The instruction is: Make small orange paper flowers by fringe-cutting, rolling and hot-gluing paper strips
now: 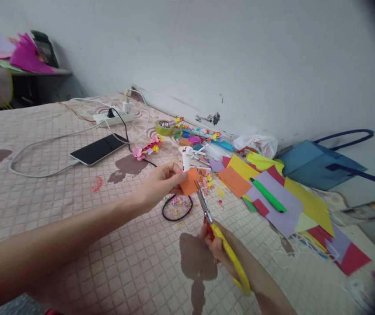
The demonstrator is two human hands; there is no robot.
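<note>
My left hand [161,183] pinches a small orange paper piece [190,181] above the patterned bed cover. My right hand [220,249] grips scissors [222,238] with red and yellow handles; the blades point up and meet the lower right edge of the orange paper. Small coloured paper scraps [207,179] lie on the cover under and behind the paper. A black loop of cord [177,208] lies just below my left hand.
Coloured paper sheets [272,192] with a green marker [268,195] lie at right, a blue bag [318,164] behind them. A phone [98,149], power strip [113,117] and cables sit at left. Tape roll [164,127], a white glue bottle [186,158] and paper flowers stand near the wall.
</note>
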